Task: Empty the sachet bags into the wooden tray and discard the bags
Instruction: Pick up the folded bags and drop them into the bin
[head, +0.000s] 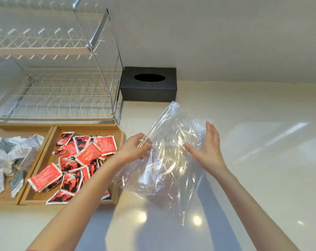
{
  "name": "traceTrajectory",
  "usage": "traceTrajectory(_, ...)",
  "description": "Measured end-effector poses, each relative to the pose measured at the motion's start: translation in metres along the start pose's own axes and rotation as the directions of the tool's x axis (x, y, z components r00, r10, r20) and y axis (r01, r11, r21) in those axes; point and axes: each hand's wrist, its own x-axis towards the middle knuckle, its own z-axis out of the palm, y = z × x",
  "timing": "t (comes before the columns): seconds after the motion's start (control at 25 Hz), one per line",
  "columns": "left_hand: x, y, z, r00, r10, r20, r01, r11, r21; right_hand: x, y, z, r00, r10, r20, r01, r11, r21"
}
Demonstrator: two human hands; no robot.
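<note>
A clear, empty plastic bag [169,160] hangs crumpled above the white counter, just right of the wooden tray [88,127]. My left hand [135,148] pinches the bag's upper left edge between thumb and fingers. My right hand [207,151] is flat, fingers spread, against the bag's right side. The tray's right compartment holds several red sachets [77,160]. Its left compartment holds several grey and white sachets [10,153].
A wire dish rack [63,91] stands behind the tray at the left. A black tissue box [149,87] sits against the wall at the back. The glossy white counter [262,160] stretches to the right and front.
</note>
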Motion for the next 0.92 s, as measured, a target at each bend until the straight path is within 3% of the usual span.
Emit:
traceTrajectory(0.08, -0.021, -0.006, 0.001, 0.998, 0.015, -0.058, -0.023, 0.990, -0.139, -0.026, 0.009, 0.006, 0.995, 0.102, -0.024, -0.098, 0.987, 0.127)
traceTrajectory(0.16, -0.039, -0.009, 0.003, 0.998, 0.007, -0.064, -0.026, 0.953, -0.302, -0.046, 0.014, 0.013, 0.981, 0.184, 0.054, -0.192, 0.934, 0.301)
traceTrajectory(0.24, -0.052, -0.011, 0.004, 0.999, -0.003, -0.040, -0.012, 0.927, -0.375, -0.055, 0.017, 0.017, 0.950, 0.240, 0.198, -0.308, 0.812, 0.495)
traceTrajectory(0.36, -0.067, -0.013, 0.007, 1.000, 0.006, -0.019, -0.014, 0.890, -0.455, -0.064, 0.019, 0.017, 0.917, 0.209, 0.339, -0.394, 0.602, 0.694)
traceTrajectory(0.52, -0.083, -0.014, 0.008, 1.000, 0.011, -0.019, -0.020, 0.796, -0.604, -0.069, 0.029, 0.016, 0.886, 0.150, 0.439, -0.443, 0.553, 0.705)
traceTrajectory(0.68, -0.098, -0.015, 0.012, 0.999, 0.018, -0.038, -0.039, 0.757, -0.653, -0.073, 0.028, 0.015, 0.764, 0.005, 0.645, -0.544, 0.541, 0.641)
traceTrajectory(0.8, -0.109, -0.022, 0.010, 0.995, -0.020, -0.096, -0.049, 0.748, -0.662, -0.075, 0.022, 0.015, 0.813, -0.020, 0.582, -0.509, 0.462, 0.727)
traceTrajectory(0.92, -0.122, -0.033, 0.010, 0.983, -0.058, -0.171, -0.061, 0.784, -0.618, -0.081, 0.014, 0.015, 0.875, 0.049, 0.482, -0.430, 0.539, 0.725)
